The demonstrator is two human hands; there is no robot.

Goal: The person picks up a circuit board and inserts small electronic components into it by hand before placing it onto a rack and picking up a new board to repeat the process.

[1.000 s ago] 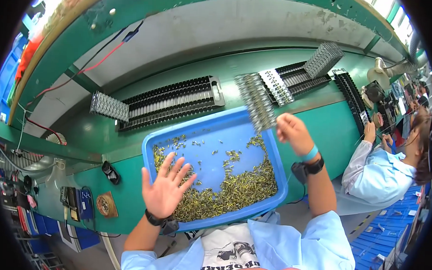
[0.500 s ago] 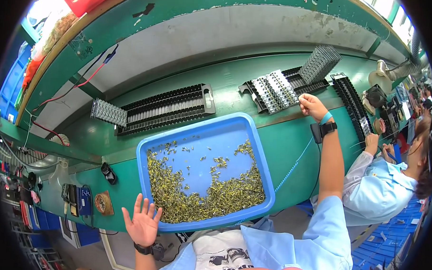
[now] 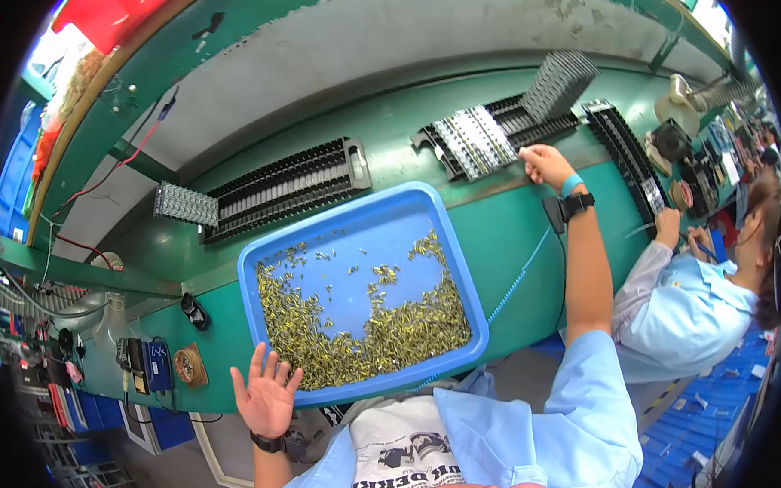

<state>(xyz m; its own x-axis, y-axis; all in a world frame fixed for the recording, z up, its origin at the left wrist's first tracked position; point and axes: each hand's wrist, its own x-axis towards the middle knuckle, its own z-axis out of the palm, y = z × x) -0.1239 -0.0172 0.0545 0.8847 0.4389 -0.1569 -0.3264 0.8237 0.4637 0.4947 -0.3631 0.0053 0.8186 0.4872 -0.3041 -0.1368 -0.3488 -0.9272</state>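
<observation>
My left hand (image 3: 266,399) is open, palm up and fingers spread, by the near left corner of a blue plastic tray (image 3: 480,329). Many small yellow-and-dark cylindrical parts (image 3: 387,338) lie loose in that tray, thickest along its near side. Beyond the tray, my right hand (image 3: 548,167) is closed in a pinch at the right edge of light metal strips (image 3: 473,144) with rows of small parts. Whatever its fingertips hold is too small to make out. These strips lie across a black slotted rack (image 3: 508,119), and a tilted stack of grey perforated plates (image 3: 559,85) rests on its far end.
Another black rack (image 3: 289,189) stands to the left, a grey plate stack (image 3: 187,204) at its end. A third rack (image 3: 626,158) lies near a co-worker (image 3: 689,310) on the right. A coiled blue cord (image 3: 520,279) runs beside the tray. A wire spool (image 3: 190,366) sits at left.
The whole view has shifted a little, so the bench appears further left and higher. My right hand stays pinched at the strips' edge; my left hand remains open by the tray corner.
</observation>
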